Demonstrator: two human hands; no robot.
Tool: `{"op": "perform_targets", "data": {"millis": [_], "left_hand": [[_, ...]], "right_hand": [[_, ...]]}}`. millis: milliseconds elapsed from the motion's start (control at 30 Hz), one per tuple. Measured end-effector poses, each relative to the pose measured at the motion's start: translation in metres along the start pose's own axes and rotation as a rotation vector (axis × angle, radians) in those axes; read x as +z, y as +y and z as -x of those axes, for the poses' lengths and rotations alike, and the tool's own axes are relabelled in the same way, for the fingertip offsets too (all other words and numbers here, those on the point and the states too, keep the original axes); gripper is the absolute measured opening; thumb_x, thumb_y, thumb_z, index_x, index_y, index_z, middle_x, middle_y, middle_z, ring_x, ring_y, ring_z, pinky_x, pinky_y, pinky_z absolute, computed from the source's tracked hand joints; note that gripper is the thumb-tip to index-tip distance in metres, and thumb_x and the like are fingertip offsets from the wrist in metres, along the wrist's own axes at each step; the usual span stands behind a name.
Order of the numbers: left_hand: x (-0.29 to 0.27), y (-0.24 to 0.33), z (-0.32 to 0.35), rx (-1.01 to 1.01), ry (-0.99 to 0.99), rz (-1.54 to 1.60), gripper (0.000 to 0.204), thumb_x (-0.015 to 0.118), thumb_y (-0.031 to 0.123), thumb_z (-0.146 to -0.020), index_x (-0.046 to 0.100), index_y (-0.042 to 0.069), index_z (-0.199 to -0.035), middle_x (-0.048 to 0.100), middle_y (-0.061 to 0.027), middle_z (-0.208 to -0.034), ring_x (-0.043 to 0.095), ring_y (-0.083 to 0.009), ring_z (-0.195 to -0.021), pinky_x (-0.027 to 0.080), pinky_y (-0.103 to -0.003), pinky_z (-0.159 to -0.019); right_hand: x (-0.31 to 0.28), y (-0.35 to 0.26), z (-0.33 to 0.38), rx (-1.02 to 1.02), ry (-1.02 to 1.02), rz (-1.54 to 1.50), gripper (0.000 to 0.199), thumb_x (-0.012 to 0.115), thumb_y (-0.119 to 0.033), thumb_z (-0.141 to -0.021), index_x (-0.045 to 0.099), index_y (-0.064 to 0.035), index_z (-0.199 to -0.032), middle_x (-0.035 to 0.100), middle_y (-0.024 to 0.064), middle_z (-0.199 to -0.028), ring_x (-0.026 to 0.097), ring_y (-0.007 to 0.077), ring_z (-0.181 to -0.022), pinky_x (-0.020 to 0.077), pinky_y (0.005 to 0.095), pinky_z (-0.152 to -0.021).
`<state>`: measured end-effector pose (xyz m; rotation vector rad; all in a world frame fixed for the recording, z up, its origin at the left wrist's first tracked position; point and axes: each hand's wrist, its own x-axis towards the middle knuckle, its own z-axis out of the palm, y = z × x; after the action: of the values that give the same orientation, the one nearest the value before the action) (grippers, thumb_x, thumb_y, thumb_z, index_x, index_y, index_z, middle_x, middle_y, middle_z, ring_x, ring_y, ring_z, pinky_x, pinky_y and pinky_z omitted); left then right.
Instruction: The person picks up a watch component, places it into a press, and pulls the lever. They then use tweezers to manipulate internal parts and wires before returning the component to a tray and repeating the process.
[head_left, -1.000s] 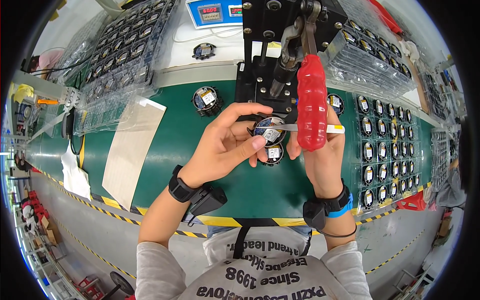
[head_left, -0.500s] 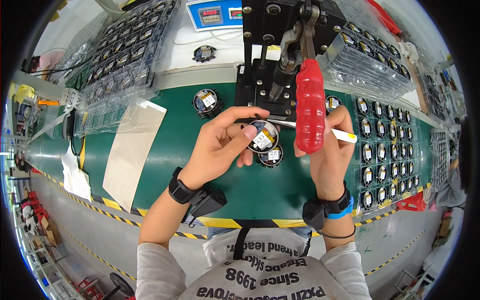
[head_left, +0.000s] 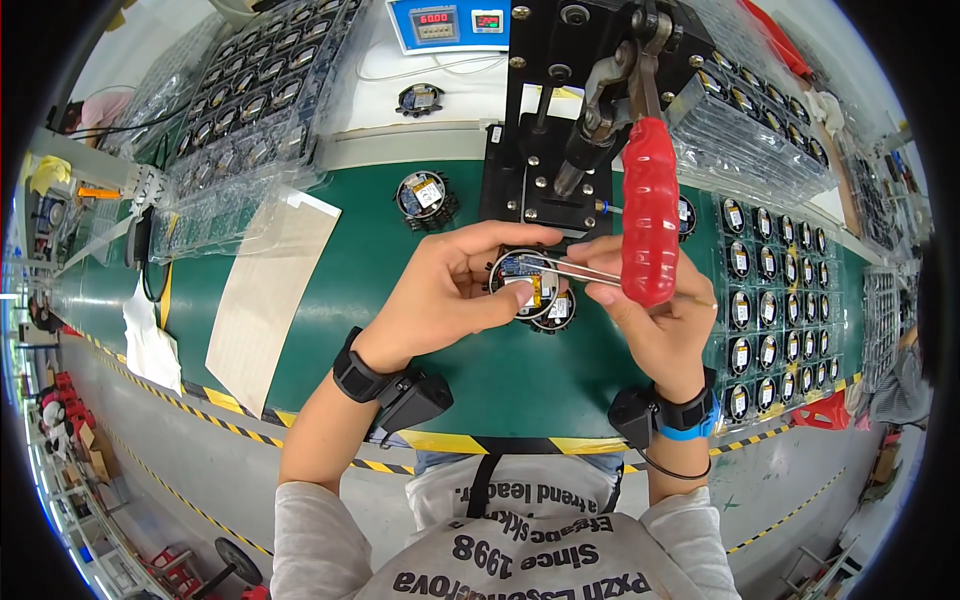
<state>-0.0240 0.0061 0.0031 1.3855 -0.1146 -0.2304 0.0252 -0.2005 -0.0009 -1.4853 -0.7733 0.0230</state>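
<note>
My left hand (head_left: pixel 435 290) pinches a round electronic module (head_left: pixel 543 283) with a black rim, a blue circuit board and a yellow patch. Its thumb lies over the module's lower face, and the fingers curl behind the far side. In my right hand (head_left: pixel 665 325) is a pair of metal tweezers (head_left: pixel 592 273), with the tips over the module's board; whether they touch it I cannot tell. Partly hidden beneath the held piece, a second round module (head_left: pixel 560 312) lies on the green table mat (head_left: pixel 480 385).
A toggle press (head_left: pixel 560 190) with a red handle (head_left: pixel 650 215) stands just beyond my hands, the handle overhanging my right one. More modules sit in a clear tray (head_left: pixel 752 290) at right. Left are stacked modules (head_left: pixel 422 195) and a beige strip (head_left: pixel 270 300); a blue controller (head_left: pixel 445 25) stands behind.
The tweezers' tips have come from beside the module's far edge to over its board. My right hand has turned and lowered slightly. The view has shifted a little.
</note>
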Motion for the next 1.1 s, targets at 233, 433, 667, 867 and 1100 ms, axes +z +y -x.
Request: {"op": "perform_targets", "data": {"millis": [233, 433, 667, 867, 1100], "left_hand": [[-0.003, -0.011, 0.0, 0.021, -0.01, -0.03, 0.042, 0.059, -0.007, -0.081, 0.055, 0.002, -0.122, 0.063, -0.0011, -0.1, 0.055, -0.0011, -0.08, 0.044, -0.015, -0.063], [-0.003, -0.007, -0.001, -0.003, -0.029, 0.038, 0.042, 0.058, -0.007, -0.081, 0.054, 0.001, -0.123, 0.063, -0.0027, -0.102, 0.057, -0.0037, -0.086, 0.046, -0.017, -0.069], [-0.003, -0.008, -0.002, 0.001, -0.03, -0.002, 0.042, 0.058, -0.007, -0.082, 0.054, 0.001, -0.123, 0.063, -0.0028, -0.103, 0.058, -0.0045, -0.087, 0.047, -0.018, -0.071], [-0.001, -0.017, -0.002, 0.089, -0.011, -0.024, 0.042, 0.058, -0.006, -0.082, 0.054, 0.001, -0.122, 0.063, -0.0016, -0.101, 0.056, -0.0027, -0.083, 0.046, -0.017, -0.068], [0.002, -0.019, 0.001, 0.079, 0.021, -0.156, 0.044, 0.062, -0.003, -0.079, 0.056, 0.004, -0.122, 0.063, 0.0006, -0.091, 0.051, 0.0008, -0.069, 0.041, -0.016, -0.056]], "right_hand": [[0.003, -0.005, 0.0, -0.071, -0.074, 0.159, 0.017, 0.068, 0.008, -0.074, 0.063, 0.0029, -0.089, 0.066, 0.0178, -0.097, 0.065, 0.0267, -0.093, 0.0544, 0.0336, -0.077], [0.0, -0.002, -0.002, -0.195, -0.157, 0.349, 0.023, 0.07, 0.009, -0.069, 0.064, 0.0004, -0.09, 0.067, 0.0158, -0.097, 0.067, 0.0267, -0.091, 0.0548, 0.0317, -0.076], [-0.001, 0.0, -0.002, -0.224, -0.174, 0.403, 0.024, 0.07, 0.009, -0.068, 0.064, 0.0001, -0.09, 0.067, 0.0155, -0.097, 0.067, 0.0262, -0.09, 0.055, 0.0311, -0.075], [0.002, -0.005, -0.001, -0.122, -0.135, 0.282, 0.019, 0.069, 0.007, -0.072, 0.064, 0.0007, -0.09, 0.067, 0.0163, -0.096, 0.067, 0.0258, -0.088, 0.0543, 0.0318, -0.075], [0.008, 0.0, 0.002, -0.003, 0.038, 0.196, 0.013, 0.066, 0.001, -0.078, 0.065, 0.0019, -0.091, 0.066, 0.0142, -0.087, 0.064, 0.0238, -0.081, 0.0512, 0.0329, -0.072]]}}
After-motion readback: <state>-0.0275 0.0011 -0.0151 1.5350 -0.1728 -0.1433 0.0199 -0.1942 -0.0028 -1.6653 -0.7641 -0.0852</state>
